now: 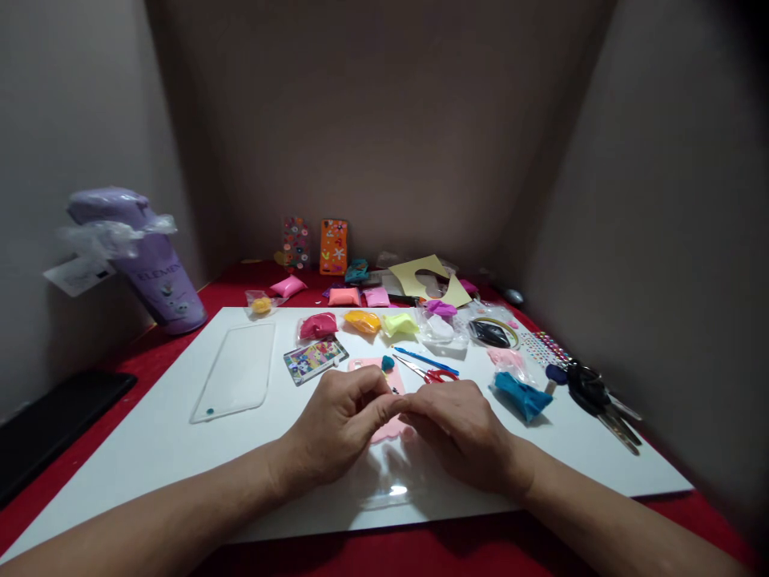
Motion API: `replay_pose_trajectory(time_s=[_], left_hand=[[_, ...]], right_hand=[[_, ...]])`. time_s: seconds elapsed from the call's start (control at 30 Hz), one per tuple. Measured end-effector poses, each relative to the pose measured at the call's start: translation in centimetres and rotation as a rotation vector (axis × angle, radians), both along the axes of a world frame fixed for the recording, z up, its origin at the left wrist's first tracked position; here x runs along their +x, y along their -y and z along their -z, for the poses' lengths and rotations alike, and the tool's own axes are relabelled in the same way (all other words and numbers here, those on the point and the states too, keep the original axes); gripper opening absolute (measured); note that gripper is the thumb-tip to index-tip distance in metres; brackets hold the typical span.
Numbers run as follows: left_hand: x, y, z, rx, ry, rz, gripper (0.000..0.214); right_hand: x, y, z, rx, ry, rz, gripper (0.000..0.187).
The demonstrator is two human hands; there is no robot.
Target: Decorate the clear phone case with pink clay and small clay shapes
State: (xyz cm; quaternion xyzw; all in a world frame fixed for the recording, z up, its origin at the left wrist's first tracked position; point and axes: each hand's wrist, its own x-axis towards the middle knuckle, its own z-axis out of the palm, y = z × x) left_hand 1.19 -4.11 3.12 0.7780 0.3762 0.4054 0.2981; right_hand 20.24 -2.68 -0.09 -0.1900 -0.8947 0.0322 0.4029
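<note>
My left hand (336,421) and my right hand (460,429) meet over the middle of the white board, thumbs and fingertips pressed together. Whatever lies between the fingers is too small or hidden to make out. Beneath them is a pink phone case (390,431), largely covered by the hands, with a small teal lump (388,363) of what looks like clay at its top. Just beyond my right hand are red-handled scissors (437,375) and a blue pen (426,361). A shiny clear plastic sheet (384,489) lies nearest me under the hands.
The white board (162,449) rests on a red cloth (360,557). A clear phone case (237,373) lies left, beside a sticker-covered card (316,359). Several coloured clay packets, including a blue one (521,397), keys (604,405), and a purple tumbler (153,268) stand around.
</note>
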Motion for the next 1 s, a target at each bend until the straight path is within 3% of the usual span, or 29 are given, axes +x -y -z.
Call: replay_pose_trajectory(time_s=[0.37,0.77,1.0], left_hand=[[0.04,0.24,-0.21,-0.031,-0.016,-0.009,0.034],[0.03,-0.08,-0.29,-0.149,-0.034,-0.054,0.024],[-0.02,-0.22,-0.08,-0.157,0.014,0.004,0.022]], right_hand=[[-0.03,0.14,-0.08,-0.018,0.031,-0.005,0.017],[-0.11,0.06,-0.07,-0.005,0.065,0.032,0.019],[-0.1,0.03,0.0,0.018,0.082,0.038,0.018]])
